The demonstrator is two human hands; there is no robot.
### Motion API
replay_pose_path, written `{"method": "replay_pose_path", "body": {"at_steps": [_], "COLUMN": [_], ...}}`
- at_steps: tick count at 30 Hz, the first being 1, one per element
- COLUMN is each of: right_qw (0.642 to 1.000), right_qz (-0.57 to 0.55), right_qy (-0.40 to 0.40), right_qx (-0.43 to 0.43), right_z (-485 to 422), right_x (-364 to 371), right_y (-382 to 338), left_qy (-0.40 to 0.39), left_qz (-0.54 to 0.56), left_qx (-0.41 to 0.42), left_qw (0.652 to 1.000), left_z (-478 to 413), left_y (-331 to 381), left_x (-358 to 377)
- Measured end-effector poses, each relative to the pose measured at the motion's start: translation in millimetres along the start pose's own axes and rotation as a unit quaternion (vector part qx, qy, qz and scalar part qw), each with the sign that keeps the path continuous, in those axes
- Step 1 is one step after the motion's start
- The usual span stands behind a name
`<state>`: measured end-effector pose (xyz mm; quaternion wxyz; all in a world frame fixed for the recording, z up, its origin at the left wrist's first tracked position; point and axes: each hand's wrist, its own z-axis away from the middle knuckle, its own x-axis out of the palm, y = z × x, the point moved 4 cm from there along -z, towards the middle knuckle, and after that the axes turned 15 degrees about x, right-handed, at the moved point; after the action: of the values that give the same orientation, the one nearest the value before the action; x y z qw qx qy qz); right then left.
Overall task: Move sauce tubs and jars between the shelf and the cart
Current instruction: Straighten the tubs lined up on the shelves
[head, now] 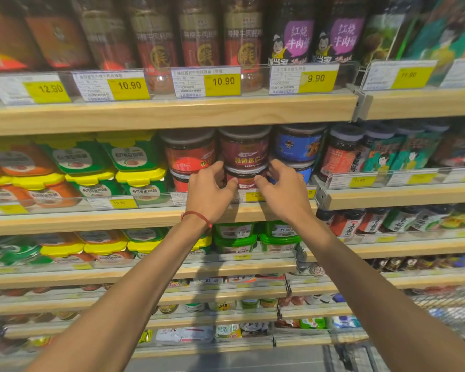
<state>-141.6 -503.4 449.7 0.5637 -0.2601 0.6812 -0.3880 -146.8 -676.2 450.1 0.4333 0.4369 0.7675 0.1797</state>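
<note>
Two dark red sauce jars are stacked on the middle shelf (151, 218). The upper jar (243, 147) rests on the lower jar (245, 173). My left hand (210, 190) curls round the lower jar's left side, with the thumb tip on its front label. On the other side, my right hand (283, 190) curls round it in the same way, thumb on the front. Both hands hide most of the lower jar. A red string circles my left wrist.
Bright red jars (189, 154) stand to the left of the stack and blue-labelled jars (297, 146) to the right. Green and yellow sauce tubs (134, 157) fill the shelf's left part. The wire cart (448, 307) shows blurred at the lower right. Tall jars line the shelf above.
</note>
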Motion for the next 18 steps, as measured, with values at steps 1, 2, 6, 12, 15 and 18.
{"method": "replay_pose_path", "body": {"at_steps": [1,2,6,12,15,18], "right_qw": [1.000,1.000,0.999,0.998,1.000,0.999], "right_qz": [-0.009,-0.017,-0.051,-0.055,-0.028,-0.030], "right_qy": [-0.002,-0.004,-0.011,0.003,0.012,0.013], "right_qx": [0.000,-0.001,-0.010,0.003,-0.005,-0.006], "right_z": [-0.3,-1.1,-3.3,-9.6,-10.0,-11.1], "right_x": [-1.1,-1.7,-1.6,-3.7,-3.9,-2.9], "right_y": [1.2,2.7,6.1,7.8,8.0,8.7], "left_qy": [0.004,0.007,0.023,0.062,0.056,0.058], "left_qz": [0.012,0.020,0.009,0.004,-0.003,-0.013], "left_qx": [-0.003,-0.008,-0.016,-0.030,-0.032,-0.038], "left_qw": [1.000,1.000,1.000,0.998,0.998,0.997], "left_z": [0.6,0.9,-0.1,-3.4,-5.7,-6.2], "left_y": [-0.6,-1.4,-2.0,-4.2,-7.5,-8.2], "left_x": [-0.3,-1.0,-2.1,0.1,1.5,2.3]}}
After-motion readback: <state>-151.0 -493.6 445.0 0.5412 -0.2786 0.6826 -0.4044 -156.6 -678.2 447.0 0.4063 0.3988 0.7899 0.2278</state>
